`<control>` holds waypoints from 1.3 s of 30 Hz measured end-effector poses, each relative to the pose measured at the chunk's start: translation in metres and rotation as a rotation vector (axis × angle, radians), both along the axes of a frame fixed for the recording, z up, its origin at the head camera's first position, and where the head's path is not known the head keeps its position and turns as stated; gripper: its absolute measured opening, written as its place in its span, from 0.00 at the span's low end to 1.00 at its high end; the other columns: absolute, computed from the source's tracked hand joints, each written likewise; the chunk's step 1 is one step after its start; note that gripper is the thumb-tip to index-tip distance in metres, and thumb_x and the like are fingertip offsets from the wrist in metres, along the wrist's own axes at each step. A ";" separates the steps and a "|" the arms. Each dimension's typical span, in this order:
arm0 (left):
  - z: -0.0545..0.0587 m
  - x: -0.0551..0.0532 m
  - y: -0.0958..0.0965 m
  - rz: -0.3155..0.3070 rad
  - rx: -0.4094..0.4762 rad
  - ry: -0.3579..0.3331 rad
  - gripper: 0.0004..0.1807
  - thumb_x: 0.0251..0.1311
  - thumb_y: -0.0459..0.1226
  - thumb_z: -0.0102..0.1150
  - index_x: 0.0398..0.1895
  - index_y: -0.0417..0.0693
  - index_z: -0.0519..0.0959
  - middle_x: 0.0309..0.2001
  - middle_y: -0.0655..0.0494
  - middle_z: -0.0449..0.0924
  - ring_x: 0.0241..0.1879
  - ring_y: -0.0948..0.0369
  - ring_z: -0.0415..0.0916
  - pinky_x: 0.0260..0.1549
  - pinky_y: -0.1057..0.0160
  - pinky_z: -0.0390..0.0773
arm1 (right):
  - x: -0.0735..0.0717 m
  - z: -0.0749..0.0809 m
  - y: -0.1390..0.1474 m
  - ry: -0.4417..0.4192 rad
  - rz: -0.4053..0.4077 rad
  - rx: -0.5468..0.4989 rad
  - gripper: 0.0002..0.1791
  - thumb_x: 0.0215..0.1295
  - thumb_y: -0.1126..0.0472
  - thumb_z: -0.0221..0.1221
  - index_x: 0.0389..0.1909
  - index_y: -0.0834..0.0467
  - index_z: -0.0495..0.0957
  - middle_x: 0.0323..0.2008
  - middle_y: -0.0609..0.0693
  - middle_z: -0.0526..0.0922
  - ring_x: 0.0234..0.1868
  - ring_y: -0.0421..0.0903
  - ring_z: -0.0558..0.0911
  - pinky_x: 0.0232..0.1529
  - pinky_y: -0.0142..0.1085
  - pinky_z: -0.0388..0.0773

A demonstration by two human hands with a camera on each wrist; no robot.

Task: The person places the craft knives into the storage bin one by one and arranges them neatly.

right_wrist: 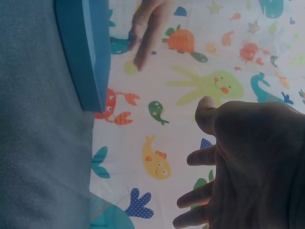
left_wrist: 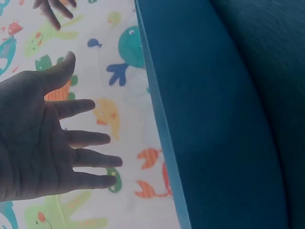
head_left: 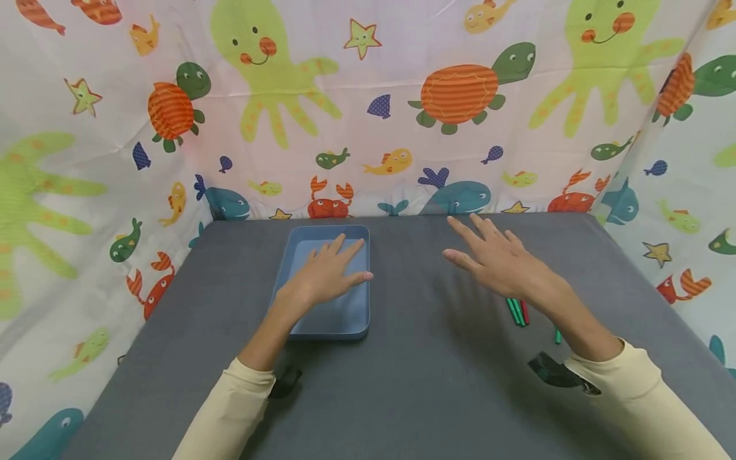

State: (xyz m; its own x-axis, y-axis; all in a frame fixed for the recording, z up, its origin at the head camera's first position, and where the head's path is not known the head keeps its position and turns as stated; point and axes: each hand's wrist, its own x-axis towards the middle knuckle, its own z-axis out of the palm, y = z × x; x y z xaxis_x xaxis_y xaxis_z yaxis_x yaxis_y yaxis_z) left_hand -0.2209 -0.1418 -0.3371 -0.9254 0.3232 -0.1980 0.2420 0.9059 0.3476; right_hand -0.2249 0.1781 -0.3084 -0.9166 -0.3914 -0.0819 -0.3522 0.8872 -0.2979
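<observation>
Above a shallow blue tray (head_left: 330,326), my left hand (head_left: 324,271) hovers palm down with its fingers spread and holds nothing. My right hand (head_left: 497,255) is held over the right half of the grey table, fingers stretched out and holding nothing. Just below the right hand and wrist lie several thin green sticks (head_left: 515,312) and a red stick (head_left: 524,312), partly hidden by the forearm. Another green stick (head_left: 558,336) shows near the right sleeve. In the left wrist view, the left hand (left_wrist: 43,138) appears beside the tray wall (left_wrist: 209,114), thumb and fingers straight.
A grey cloth (head_left: 414,383) covers the table. Behind it and at both sides hangs a white curtain (head_left: 374,76) printed with sea animals. Dark straps (head_left: 554,370) sit at both wrists, below cream sleeves (head_left: 638,396).
</observation>
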 end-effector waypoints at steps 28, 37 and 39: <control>-0.026 -0.025 -0.087 0.299 -0.059 -0.018 0.45 0.78 0.53 0.51 0.83 0.35 0.47 0.82 0.30 0.51 0.81 0.34 0.52 0.76 0.33 0.58 | -0.026 -0.044 0.043 -0.047 -0.061 0.050 0.19 0.77 0.61 0.57 0.57 0.73 0.80 0.52 0.71 0.85 0.47 0.62 0.86 0.50 0.59 0.83; -0.024 -0.035 -0.106 0.359 -0.075 -0.080 0.45 0.77 0.54 0.51 0.81 0.30 0.52 0.78 0.26 0.56 0.78 0.31 0.57 0.72 0.31 0.63 | -0.032 -0.057 0.058 -0.161 -0.084 0.083 0.14 0.73 0.67 0.59 0.51 0.75 0.82 0.46 0.70 0.86 0.39 0.55 0.87 0.45 0.55 0.85; -0.025 -0.037 -0.107 0.346 -0.082 -0.077 0.44 0.77 0.54 0.52 0.79 0.28 0.55 0.77 0.26 0.58 0.77 0.31 0.59 0.72 0.32 0.65 | -0.032 -0.060 0.059 -0.178 -0.092 0.075 0.14 0.73 0.67 0.59 0.50 0.75 0.81 0.43 0.68 0.87 0.33 0.51 0.87 0.41 0.52 0.85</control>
State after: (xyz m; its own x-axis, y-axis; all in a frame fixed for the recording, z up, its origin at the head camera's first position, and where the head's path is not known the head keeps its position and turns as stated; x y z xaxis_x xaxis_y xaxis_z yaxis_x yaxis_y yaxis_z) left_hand -0.2577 -0.2488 -0.3622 -0.9585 -0.0262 -0.2838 -0.1079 0.9550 0.2761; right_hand -0.2566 0.2366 -0.3682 -0.9166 -0.2934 -0.2717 -0.2164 0.9353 -0.2800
